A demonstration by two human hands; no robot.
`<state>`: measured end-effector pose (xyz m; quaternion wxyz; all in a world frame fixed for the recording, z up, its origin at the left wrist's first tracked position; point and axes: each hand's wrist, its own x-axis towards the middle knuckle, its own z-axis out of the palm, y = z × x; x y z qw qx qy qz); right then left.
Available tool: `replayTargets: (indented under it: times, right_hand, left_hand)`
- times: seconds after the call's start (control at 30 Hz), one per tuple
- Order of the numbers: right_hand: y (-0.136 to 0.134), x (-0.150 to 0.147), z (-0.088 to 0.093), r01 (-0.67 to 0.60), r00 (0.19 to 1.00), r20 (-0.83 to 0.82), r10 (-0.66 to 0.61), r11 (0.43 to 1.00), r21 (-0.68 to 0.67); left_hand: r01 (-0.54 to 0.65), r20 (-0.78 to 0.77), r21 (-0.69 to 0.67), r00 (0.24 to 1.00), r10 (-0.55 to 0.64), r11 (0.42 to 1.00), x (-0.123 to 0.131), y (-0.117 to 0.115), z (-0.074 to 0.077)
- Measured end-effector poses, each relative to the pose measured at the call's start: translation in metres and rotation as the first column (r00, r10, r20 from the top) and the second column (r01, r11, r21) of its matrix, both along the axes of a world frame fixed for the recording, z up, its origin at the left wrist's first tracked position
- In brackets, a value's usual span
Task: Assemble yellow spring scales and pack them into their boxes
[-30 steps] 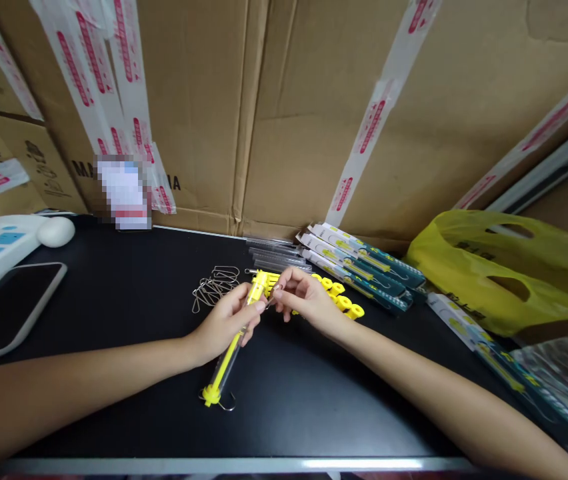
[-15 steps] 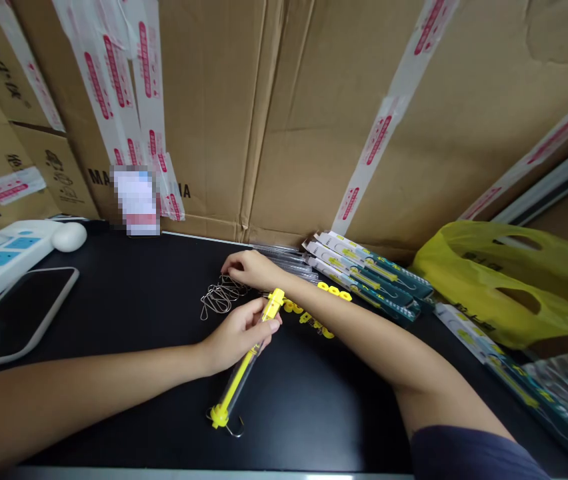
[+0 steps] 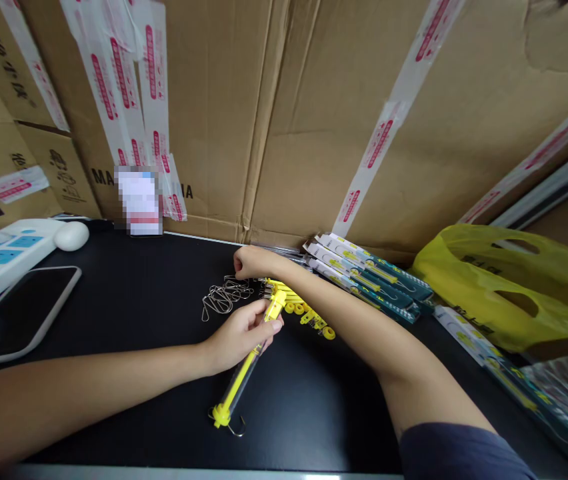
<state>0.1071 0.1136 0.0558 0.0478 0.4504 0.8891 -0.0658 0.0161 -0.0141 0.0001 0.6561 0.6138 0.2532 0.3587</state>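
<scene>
My left hand is wrapped round a spring scale, a clear tube with a yellow core and yellow end caps. It slants over the table, a metal hook at its lower end. Beyond it, my right hand is curled closed, its fingertips mostly hidden from view. Just below and left of that hand lies a heap of bent wire loops. Yellow plastic parts lie in rows under and beside my right forearm. Clear tubes are partly covered behind the right wrist.
Printed boxes are stacked at the back right, with another box nearer. A yellow plastic bag stands beyond them. At left lie a phone and a power strip. Cardboard walls the back of the black table.
My right hand has moved slightly right and back, off the wire loops, and its fingers have curled in. More yellow parts show below its wrist. The left hand still holds the spring scale.
</scene>
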Motion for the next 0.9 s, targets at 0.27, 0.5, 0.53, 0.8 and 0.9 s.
replayTargets:
  times: [0.27, 0.5, 0.53, 0.8, 0.9]
  right_hand:
    - [0.0, 0.007, -0.001, -0.041, 0.999, -0.007, 0.041, 0.999, 0.013]
    - [0.002, 0.001, -0.004, -0.09, 0.994, -0.065, 0.088, 0.996, -0.023]
    - [-0.001, 0.002, -0.004, -0.102, 0.989, -0.106, 0.101, 0.995, -0.002]
    - [-0.02, 0.023, 0.001, -0.292, 0.838, -0.495, 0.229, 0.955, -0.053]
    - [-0.022, 0.029, -0.001, -0.309, 0.736, -0.651, 0.187, 0.948, -0.077]
  left_hand:
    - [0.004, -0.008, 0.004, 1.0, -0.004, 1.0, 0.0, 0.002, -0.003]
    - [-0.004, 0.001, 0.0, 1.0, 0.004, 1.0, 0.0, 0.001, -0.001]
    - [-0.004, 0.0, -0.001, 1.0, 0.004, 1.0, 0.0, 0.001, -0.001]
    - [-0.004, -0.006, -0.015, 1.0, 0.004, 1.0, -0.001, 0.001, -0.001]
    - [-0.003, -0.024, -0.006, 1.0, 0.003, 1.0, -0.001, 0.0, 0.001]
